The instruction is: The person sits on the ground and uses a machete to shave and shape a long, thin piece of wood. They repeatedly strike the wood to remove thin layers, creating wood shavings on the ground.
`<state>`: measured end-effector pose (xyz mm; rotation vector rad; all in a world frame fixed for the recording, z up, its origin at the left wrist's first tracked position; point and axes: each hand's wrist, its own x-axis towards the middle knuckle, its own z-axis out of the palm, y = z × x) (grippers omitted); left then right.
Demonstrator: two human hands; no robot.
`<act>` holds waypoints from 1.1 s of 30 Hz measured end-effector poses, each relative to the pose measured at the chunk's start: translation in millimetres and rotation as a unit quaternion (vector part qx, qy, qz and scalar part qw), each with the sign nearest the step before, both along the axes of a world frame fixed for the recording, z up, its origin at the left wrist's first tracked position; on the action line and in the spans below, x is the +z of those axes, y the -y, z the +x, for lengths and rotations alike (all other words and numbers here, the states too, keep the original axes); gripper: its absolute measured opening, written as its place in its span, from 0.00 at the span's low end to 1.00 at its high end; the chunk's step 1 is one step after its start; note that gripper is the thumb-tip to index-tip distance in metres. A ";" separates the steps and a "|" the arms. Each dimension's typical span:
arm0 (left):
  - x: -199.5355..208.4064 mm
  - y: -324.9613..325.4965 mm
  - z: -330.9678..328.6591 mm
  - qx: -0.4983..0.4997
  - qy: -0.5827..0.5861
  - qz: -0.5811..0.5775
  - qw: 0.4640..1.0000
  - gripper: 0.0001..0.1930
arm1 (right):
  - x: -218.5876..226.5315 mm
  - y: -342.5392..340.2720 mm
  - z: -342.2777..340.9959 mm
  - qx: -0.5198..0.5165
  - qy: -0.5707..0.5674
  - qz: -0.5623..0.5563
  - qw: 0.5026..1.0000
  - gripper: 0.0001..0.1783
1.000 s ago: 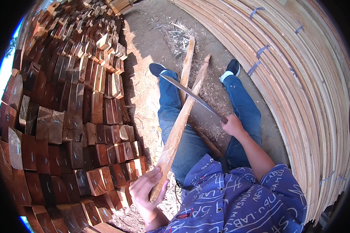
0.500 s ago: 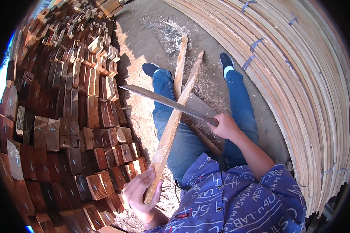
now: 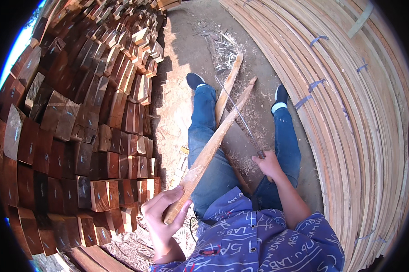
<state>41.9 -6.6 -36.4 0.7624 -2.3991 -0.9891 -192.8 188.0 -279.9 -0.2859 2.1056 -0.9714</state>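
Observation:
My left hand (image 3: 166, 213) grips the near end of a long wooden stake (image 3: 209, 147), thumb on one side and fingers on the other. The stake slants away from me over my left thigh, its far end narrowing to a point. My right hand (image 3: 269, 164) is closed round the handle of a machete (image 3: 241, 116). The blade is seen nearly edge-on as a thin line, crossing the stake close to its tapered end; I cannot tell whether they touch. Another wooden stake (image 3: 228, 88) lies beyond, between my feet.
Stacked reddish-brown wood blocks (image 3: 95, 149) rise on the left. Long pale strips (image 3: 340, 113), bound with bluish ties, curve along the right. Wood shavings (image 3: 227, 47) lie on the ground ahead. A flat grey-brown board (image 3: 238, 140) sits between my legs.
The machete has swung from lying broadside across the stake to pointing away from me, its blade turned edge-on. My left hand keeps its hold on the stake. The whole view has shifted somewhat.

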 end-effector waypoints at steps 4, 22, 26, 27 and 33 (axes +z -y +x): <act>-0.1 -18.2 -20.3 0.180 -0.070 0.111 0.975 0.08 | 48.9 5.8 28.6 0.021 -0.055 -0.165 0.985 0.18; -4.7 -21.5 -10.1 0.106 -0.021 0.099 0.989 0.08 | -1.0 19.7 -2.7 0.075 -0.027 -0.015 0.997 0.13; -3.2 -21.8 -15.0 0.125 -0.033 0.109 0.986 0.08 | 24.7 22.7 14.0 0.069 -0.008 -0.073 0.995 0.14; -4.1 -22.0 -14.0 0.115 -0.030 0.092 0.989 0.08 | 39.8 24.7 17.6 0.070 0.002 -0.080 0.994 0.14; 1.8 -38.0 -19.3 0.057 -0.003 0.020 0.998 0.07 | 67.8 25.4 25.3 0.129 -0.081 -0.136 0.979 0.12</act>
